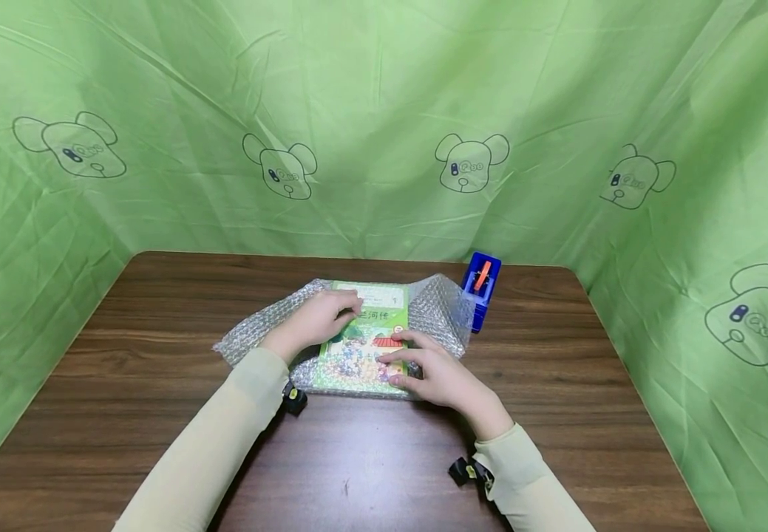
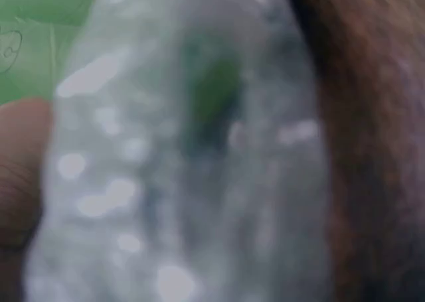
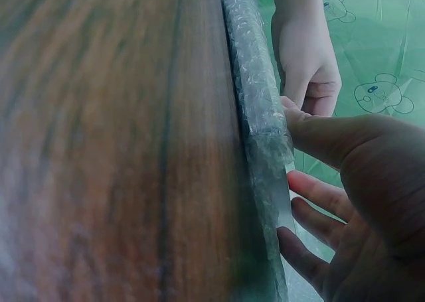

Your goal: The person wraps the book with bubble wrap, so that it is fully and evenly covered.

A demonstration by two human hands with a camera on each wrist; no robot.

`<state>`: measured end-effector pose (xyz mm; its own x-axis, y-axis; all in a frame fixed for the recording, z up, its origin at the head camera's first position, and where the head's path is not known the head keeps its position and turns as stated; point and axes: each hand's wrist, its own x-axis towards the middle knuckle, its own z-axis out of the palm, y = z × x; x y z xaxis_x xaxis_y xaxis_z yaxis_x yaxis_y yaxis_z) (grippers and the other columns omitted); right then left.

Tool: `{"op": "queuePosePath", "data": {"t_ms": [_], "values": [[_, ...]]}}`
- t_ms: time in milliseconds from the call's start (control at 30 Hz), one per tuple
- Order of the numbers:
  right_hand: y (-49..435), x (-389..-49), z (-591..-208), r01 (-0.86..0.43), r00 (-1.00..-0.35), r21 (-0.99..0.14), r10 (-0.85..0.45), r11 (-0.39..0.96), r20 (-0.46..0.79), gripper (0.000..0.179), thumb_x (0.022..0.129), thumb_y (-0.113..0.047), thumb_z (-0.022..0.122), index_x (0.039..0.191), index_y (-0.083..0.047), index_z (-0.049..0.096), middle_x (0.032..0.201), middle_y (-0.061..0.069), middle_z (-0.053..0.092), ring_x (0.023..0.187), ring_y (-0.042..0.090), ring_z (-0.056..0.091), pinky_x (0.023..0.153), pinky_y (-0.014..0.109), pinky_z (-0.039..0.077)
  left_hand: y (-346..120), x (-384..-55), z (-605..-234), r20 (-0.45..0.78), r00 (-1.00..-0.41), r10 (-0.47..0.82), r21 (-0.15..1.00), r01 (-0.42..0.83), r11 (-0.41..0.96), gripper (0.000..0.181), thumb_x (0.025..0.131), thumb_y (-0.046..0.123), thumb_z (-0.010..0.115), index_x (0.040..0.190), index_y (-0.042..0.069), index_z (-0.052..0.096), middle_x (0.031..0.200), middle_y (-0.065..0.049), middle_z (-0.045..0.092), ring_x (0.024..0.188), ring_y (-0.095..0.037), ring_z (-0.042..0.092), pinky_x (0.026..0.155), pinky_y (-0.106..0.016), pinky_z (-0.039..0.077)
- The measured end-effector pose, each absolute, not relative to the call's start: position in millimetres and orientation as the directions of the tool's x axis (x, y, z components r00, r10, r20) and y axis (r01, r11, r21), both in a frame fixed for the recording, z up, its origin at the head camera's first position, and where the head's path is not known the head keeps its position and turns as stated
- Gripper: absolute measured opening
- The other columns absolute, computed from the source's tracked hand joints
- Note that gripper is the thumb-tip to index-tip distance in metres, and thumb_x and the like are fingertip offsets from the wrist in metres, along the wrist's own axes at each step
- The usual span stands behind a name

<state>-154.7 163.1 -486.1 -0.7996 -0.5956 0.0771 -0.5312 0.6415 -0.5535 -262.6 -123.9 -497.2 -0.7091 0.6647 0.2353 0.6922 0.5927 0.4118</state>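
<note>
A book (image 1: 362, 355) with a green illustrated cover lies on a sheet of bubble wrap (image 1: 267, 325), its lower part under a see-through layer. My left hand (image 1: 324, 316) reaches over from the left, fingertips on the upper cover. In the left wrist view the blurred bubble wrap (image 2: 179, 202) fills the middle, with a finger (image 2: 23, 162) beside it. My right hand (image 1: 440, 373) has its fingers spread, tips touching the wrapped book near its lower right side. The right wrist view shows my right hand (image 3: 372, 189) against the wrap's edge (image 3: 255, 70), with my left hand (image 3: 309, 56) beyond.
A blue tape dispenser (image 1: 481, 292) with an orange part stands behind the wrap's right flap (image 1: 443, 310). All this is on a dark wooden table (image 1: 370, 458). Green cloth (image 1: 377, 125) with printed bear heads encloses the table's back and sides.
</note>
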Motion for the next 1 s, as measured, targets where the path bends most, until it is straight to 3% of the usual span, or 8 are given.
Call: {"op": "queuePosePath", "data": {"t_ms": [133, 233, 333, 400, 567, 700, 833, 1000], "values": [[162.6, -153.8, -485.7, -0.524, -0.801, -0.564, -0.594, 0.638, 0.072, 0.039, 0.099, -0.031, 0.083, 0.137, -0.025, 0.079, 0.164, 0.012, 0.051, 0.155, 0.038, 0.043, 0.125, 0.065, 0.035, -120.8, -254.9, -490.8, 0.174, -0.729, 0.662, 0.381, 0.670, 0.637, 0.012, 0.110, 0.014, 0.062, 0.113, 0.011, 0.073, 0.107, -0.001, 0.075, 0.094, -0.021, 0.072, 0.094, -0.043, 0.062], [162.3, -153.5, -485.7, -0.521, -0.802, -0.567, -0.593, 0.638, 0.069, 0.039, 0.099, -0.031, 0.083, 0.137, -0.025, 0.079, 0.164, 0.012, 0.051, 0.155, 0.038, 0.042, 0.125, 0.065, 0.034, -117.9, -248.3, -486.4, 0.089, -0.764, 0.639, 0.388, 0.617, 0.684, 0.038, 0.113, 0.031, 0.059, 0.143, 0.009, 0.067, 0.137, -0.014, 0.072, 0.123, -0.032, 0.070, 0.112, -0.052, 0.054], [161.9, -153.4, -485.6, -0.520, -0.803, -0.565, -0.592, 0.641, 0.068, 0.039, 0.099, -0.031, 0.083, 0.137, -0.025, 0.078, 0.164, 0.012, 0.051, 0.155, 0.038, 0.042, 0.125, 0.065, 0.034, -116.1, -243.4, -484.6, 0.015, -0.783, 0.622, 0.389, 0.577, 0.718, 0.062, 0.113, 0.048, 0.058, 0.164, 0.014, 0.051, 0.164, -0.022, 0.051, 0.150, -0.043, 0.050, 0.126, -0.061, 0.037], [161.5, -153.4, -485.4, -0.520, -0.804, -0.564, -0.591, 0.642, 0.067, 0.039, 0.099, -0.031, 0.083, 0.137, -0.025, 0.078, 0.164, 0.011, 0.051, 0.155, 0.038, 0.042, 0.125, 0.065, 0.034, -116.3, -241.1, -484.9, -0.006, -0.786, 0.618, 0.384, 0.569, 0.727, 0.066, 0.112, 0.053, 0.057, 0.167, 0.018, 0.049, 0.169, -0.023, 0.044, 0.154, -0.046, 0.044, 0.126, -0.065, 0.033], [161.1, -153.2, -485.2, -0.514, -0.805, -0.567, -0.590, 0.644, 0.060, 0.039, 0.099, -0.032, 0.083, 0.137, -0.026, 0.078, 0.164, 0.010, 0.051, 0.156, 0.037, 0.041, 0.125, 0.066, 0.034, -118.9, -237.2, -488.9, 0.009, -0.777, 0.629, 0.389, 0.583, 0.714, 0.068, 0.109, 0.060, 0.059, 0.165, 0.022, 0.052, 0.170, -0.020, 0.043, 0.154, -0.045, 0.044, 0.125, -0.066, 0.034], [161.2, -153.0, -485.0, -0.510, -0.806, -0.570, -0.589, 0.645, 0.056, 0.039, 0.099, -0.032, 0.083, 0.138, -0.026, 0.078, 0.165, 0.010, 0.050, 0.156, 0.038, 0.041, 0.125, 0.066, 0.034, -122.6, -231.5, -490.7, -0.015, -0.775, 0.631, 0.405, 0.572, 0.713, 0.080, 0.104, 0.067, 0.061, 0.169, 0.022, 0.045, 0.175, -0.017, 0.035, 0.162, -0.043, 0.031, 0.129, -0.066, 0.024], [162.1, -153.7, -485.3, -0.511, -0.808, -0.569, -0.586, 0.644, 0.062, 0.039, 0.099, -0.032, 0.083, 0.137, -0.025, 0.078, 0.165, 0.010, 0.050, 0.156, 0.038, 0.042, 0.125, 0.066, 0.035, -123.8, -224.3, -487.3, -0.057, -0.774, 0.631, 0.430, 0.551, 0.715, 0.088, 0.100, 0.064, 0.068, 0.171, 0.020, 0.040, 0.178, -0.013, 0.030, 0.167, -0.037, 0.019, 0.133, -0.063, 0.013], [163.3, -154.8, -486.6, -0.518, -0.805, -0.566, -0.589, 0.641, 0.071, 0.039, 0.099, -0.031, 0.083, 0.137, -0.025, 0.079, 0.165, 0.011, 0.051, 0.155, 0.038, 0.042, 0.125, 0.066, 0.035, -124.0, -220.4, -487.0, -0.048, -0.772, 0.633, 0.459, 0.546, 0.701, 0.090, 0.097, 0.056, 0.072, 0.171, 0.016, 0.040, 0.178, -0.012, 0.030, 0.167, -0.035, 0.018, 0.134, -0.062, 0.009]]}}
